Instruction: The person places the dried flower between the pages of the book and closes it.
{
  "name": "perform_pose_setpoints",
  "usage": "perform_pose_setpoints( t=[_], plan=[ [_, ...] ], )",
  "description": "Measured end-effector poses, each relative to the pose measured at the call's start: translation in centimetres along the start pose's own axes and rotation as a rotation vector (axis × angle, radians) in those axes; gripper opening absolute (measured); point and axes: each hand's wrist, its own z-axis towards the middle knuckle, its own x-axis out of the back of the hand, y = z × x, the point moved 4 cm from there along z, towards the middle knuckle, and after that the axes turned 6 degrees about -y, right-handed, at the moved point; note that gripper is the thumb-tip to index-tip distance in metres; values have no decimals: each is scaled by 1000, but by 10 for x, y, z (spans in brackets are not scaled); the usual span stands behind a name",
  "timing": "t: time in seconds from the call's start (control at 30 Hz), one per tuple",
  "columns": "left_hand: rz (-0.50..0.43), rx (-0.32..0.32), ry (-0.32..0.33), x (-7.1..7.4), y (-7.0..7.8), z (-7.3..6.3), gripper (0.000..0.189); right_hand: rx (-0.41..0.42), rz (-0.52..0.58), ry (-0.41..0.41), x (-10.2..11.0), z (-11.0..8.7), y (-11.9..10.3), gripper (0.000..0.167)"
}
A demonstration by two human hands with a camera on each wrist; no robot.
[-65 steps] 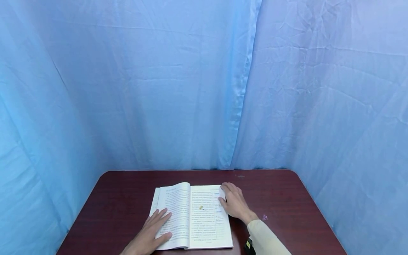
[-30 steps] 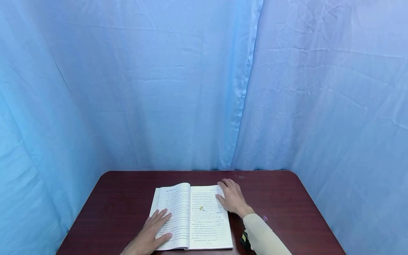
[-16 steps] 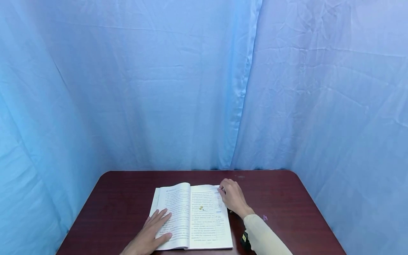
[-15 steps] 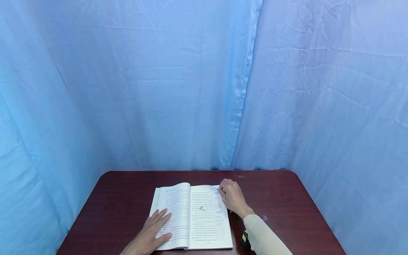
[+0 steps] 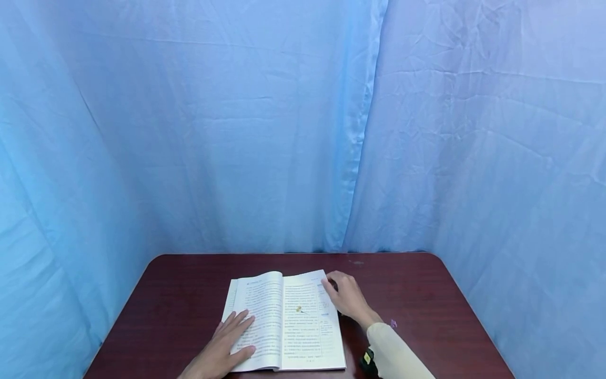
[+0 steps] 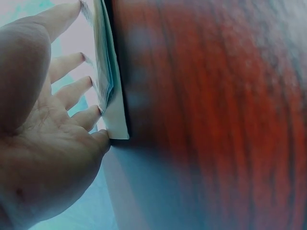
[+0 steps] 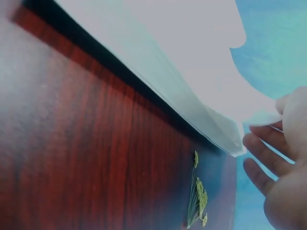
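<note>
An open book [image 5: 310,347] lies on the dark red table [image 5: 407,295]. My left hand [image 5: 221,347] rests spread on its left page, fingertips on the paper near the outer edge in the left wrist view. At the upper right corner, my right hand [image 5: 349,297] pinches a page [image 7: 261,108] between thumb and fingers. That corner is lifted and curls away from the pages below in the right wrist view. A small yellow flower [image 5: 299,309] with a thin stem sits on the right page.
A little purple flower [image 5: 393,323] lies on the table right of the book. Yellow-green dried sprigs [image 7: 200,196] lie beside the book's right edge in the right wrist view. Blue curtains [image 5: 265,158] hang around the table. A black wrist device [image 5: 367,359] is by the right sleeve.
My right hand has worked at the upper right corner, its fingers drawing in, and the page corner has now risen. The left hand and the yellow flower have stayed where they were.
</note>
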Motion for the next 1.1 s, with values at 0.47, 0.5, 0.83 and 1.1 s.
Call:
perform_pose_setpoints(
  t=[0.47, 0.5, 0.83, 1.1],
  plan=[
    [-65, 143, -3, 1, -6, 1, 87, -72, 250, -100, -4, -36, -13, 44],
    [-65, 151, 3, 2, -6, 1, 88, -79, 253, -104, -4, -39, -15, 46],
    [-106, 207, 7, 8, -6, 0, 90, -65, 394, -177, -9, -58, -38, 47],
    [-106, 143, 140, 13, -2, 1, 78, 130, 372, -206, -22, -64, -66, 43]
  ],
)
